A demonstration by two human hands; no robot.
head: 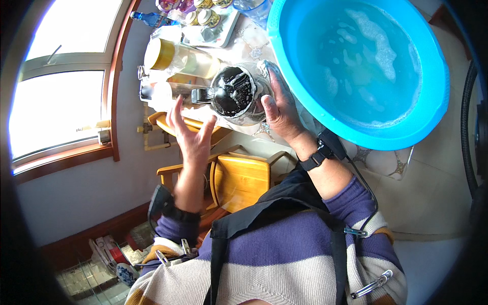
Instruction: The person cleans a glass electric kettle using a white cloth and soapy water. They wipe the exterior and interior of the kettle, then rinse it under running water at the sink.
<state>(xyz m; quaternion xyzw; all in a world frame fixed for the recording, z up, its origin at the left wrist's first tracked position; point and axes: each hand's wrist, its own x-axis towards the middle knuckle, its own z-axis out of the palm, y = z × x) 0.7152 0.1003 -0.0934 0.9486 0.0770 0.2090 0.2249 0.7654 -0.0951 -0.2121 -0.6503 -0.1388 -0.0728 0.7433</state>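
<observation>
A clear glass jug (260, 78) with a black lid (233, 91) stands on the table in front of me. White suds streak the lid, and a black lever-like tab juts from its left side. My right hand (280, 103) holds the jug's right side, thumb and fingers against the glass. Foam clings to those fingertips; whether a cloth or sponge lies under them I cannot tell. My left hand (190, 133) is raised just left of the jug, fingers spread, with nothing in it. Its fingertips are near the tab, apart from it as far as I can see.
Right of the jug is a large blue plastic basin (431, 110) of sudsy water, close to my right forearm. A yellow-lidded jar (160, 54), a tray of small jars (228, 28) and a blue bottle (152, 19) stand behind. A wooden chair (244, 177) is below the table edge.
</observation>
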